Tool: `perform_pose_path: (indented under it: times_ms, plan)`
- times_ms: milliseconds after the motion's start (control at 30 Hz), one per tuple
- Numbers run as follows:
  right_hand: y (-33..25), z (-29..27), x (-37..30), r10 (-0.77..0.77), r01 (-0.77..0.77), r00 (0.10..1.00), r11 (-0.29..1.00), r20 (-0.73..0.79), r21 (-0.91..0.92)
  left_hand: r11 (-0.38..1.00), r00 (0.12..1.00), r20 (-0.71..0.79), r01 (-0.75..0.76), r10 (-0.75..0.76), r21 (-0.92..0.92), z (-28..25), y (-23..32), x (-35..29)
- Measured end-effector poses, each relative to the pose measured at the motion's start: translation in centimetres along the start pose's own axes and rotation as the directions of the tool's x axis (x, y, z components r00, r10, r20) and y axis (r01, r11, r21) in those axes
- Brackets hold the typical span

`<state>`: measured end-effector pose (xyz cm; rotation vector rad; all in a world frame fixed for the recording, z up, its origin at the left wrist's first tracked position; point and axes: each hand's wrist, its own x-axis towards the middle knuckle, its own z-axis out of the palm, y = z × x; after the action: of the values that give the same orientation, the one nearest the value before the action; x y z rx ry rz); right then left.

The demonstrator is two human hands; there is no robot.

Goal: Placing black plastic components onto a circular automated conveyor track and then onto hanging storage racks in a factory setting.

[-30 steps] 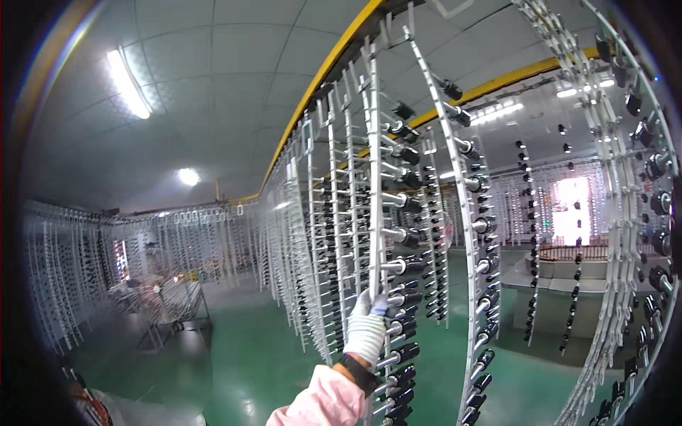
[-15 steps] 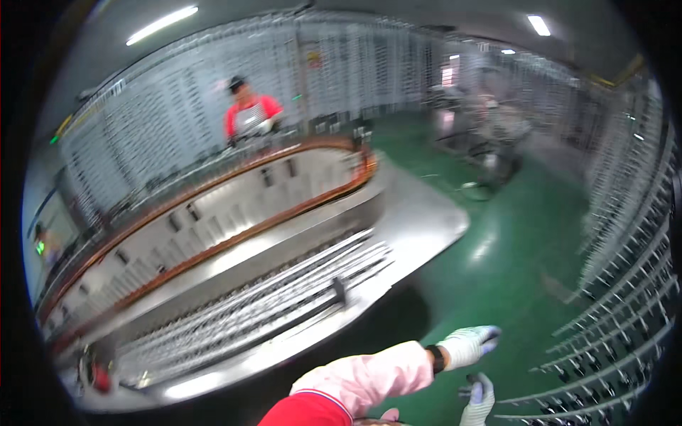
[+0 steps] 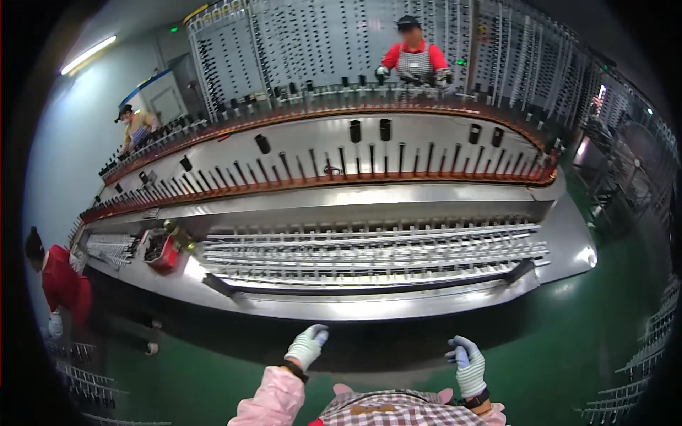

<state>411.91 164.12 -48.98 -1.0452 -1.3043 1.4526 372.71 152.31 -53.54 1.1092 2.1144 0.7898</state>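
My left hand [image 3: 307, 346], in a striped work glove, hangs in front of the metal bench [image 3: 341, 307] with its fingers loosely stretched and nothing in them. Level with it on the right, my right hand [image 3: 469, 366] wears a matching glove; its fingers are slightly bent and apart, and it is free of any object. Neither hand touches the bench. Closest beyond them lies a row of long silvery racks [image 3: 376, 257] with small pegs, resting across dark supports [image 3: 220, 285].
Behind the racks runs an oval conveyor [image 3: 334, 181] carrying upright dark rods. A red bin [image 3: 162, 257] stands at the bench's left. Co-workers are at the far side [image 3: 414, 60], far left [image 3: 137, 128] and near left [image 3: 64, 291]. More racks [image 3: 629, 380] fill the right edge.
My view has swung left, so the bench now lies straight ahead. Both my hands have come apart, the left one farther left. A person at the near left has come into view.
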Motion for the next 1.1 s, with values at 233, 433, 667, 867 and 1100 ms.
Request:
perform_pose_path:
  times_ms: [233, 433, 667, 867, 1100]
  plan:
    - [0.4, 14.7, 3.3, 0.077, -0.065, 0.982, 0.995, 0.171, -0.074, 0.978, 0.645, -0.752, -0.033, -0.136, -0.205, -23.7, -8.4, 3.1]
    - [2.5, 25.1, 7.7, 0.117, -0.064, 0.940, 0.983, 0.319, -0.173, 0.889, 0.751, -0.658, 0.266, 0.052, 0.373, -39.6, -15.6, 10.4]
    - [6.0, 37.8, 17.0, 0.089, 0.034, 0.912, 0.957, 0.401, -0.289, 0.700, 0.995, -0.091, 0.091, -0.037, 0.708, -43.3, -19.0, 24.1]
    - [7.2, 44.5, 21.5, 0.169, -0.083, 0.898, 0.972, 0.407, -0.220, 0.640, 0.945, 0.191, 0.024, -0.264, 0.768, -39.6, -20.8, 32.4]
    - [6.8, 46.5, 22.2, 0.130, -0.045, 0.925, 0.970, 0.356, -0.237, 0.789, 0.924, 0.293, 0.016, -0.247, 0.615, -40.6, -22.5, 34.5]
